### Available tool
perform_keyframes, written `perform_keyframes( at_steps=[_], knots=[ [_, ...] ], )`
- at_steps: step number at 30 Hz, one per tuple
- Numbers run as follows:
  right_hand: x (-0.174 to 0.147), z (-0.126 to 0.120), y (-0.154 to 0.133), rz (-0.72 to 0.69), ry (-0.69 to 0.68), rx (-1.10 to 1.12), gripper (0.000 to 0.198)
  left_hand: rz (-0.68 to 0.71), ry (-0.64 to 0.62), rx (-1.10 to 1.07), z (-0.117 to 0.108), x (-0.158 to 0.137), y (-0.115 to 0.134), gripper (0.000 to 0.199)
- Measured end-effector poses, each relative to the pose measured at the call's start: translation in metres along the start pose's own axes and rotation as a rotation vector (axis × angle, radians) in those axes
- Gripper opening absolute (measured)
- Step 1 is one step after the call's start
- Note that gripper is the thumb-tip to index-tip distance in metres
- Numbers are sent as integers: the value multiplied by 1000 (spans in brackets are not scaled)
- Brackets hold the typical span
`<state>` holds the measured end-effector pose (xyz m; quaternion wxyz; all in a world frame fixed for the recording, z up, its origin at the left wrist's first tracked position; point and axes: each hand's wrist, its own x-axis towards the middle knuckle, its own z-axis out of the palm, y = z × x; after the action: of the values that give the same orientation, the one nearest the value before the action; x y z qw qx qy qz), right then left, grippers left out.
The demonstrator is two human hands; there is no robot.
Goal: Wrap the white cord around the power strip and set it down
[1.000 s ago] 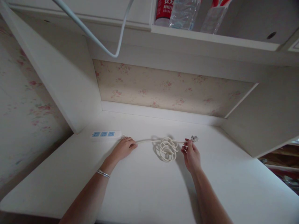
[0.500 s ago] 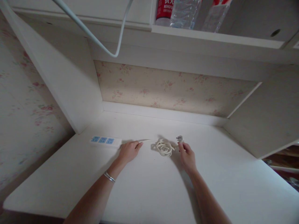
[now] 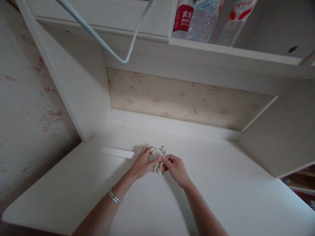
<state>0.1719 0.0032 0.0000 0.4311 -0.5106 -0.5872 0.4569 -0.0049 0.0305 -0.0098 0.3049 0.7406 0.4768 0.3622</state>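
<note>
Between my hands is a bunched coil of white power cord (image 3: 159, 167), raised a little over the white desk. My left hand (image 3: 144, 162) grips the coil from its left side, thumb across the front and fingers behind. On the other side, my right hand (image 3: 175, 167) pinches the cord with thumb and fingertips. The plug (image 3: 162, 149) sticks up above the coil with its metal prongs pointing up. A white power strip (image 3: 117, 152) lies left of my left hand, its sockets not showing from here.
The white desk (image 3: 221, 183) has a side panel (image 3: 73, 88) on the left. Overhead, a shelf (image 3: 233, 52) holds several plastic bottles (image 3: 204, 21). A pale bent tube (image 3: 105, 49) hangs down at the upper left.
Both hands have come together at the coil, the right moving left with the plug. The coil has left its place on the desk. The power strip has tipped, hiding its blue sockets.
</note>
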Motion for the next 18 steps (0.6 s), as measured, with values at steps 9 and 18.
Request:
perform_keyframes(
  at_steps=[9,18],
  knots=[
    [8,26,-4,-35,162,-65,45,41,-54,-5,0,-6,3,49],
    [7,34,8,-82,186,-106,42,97,-126,67,-19,-6,-9,43]
  ],
)
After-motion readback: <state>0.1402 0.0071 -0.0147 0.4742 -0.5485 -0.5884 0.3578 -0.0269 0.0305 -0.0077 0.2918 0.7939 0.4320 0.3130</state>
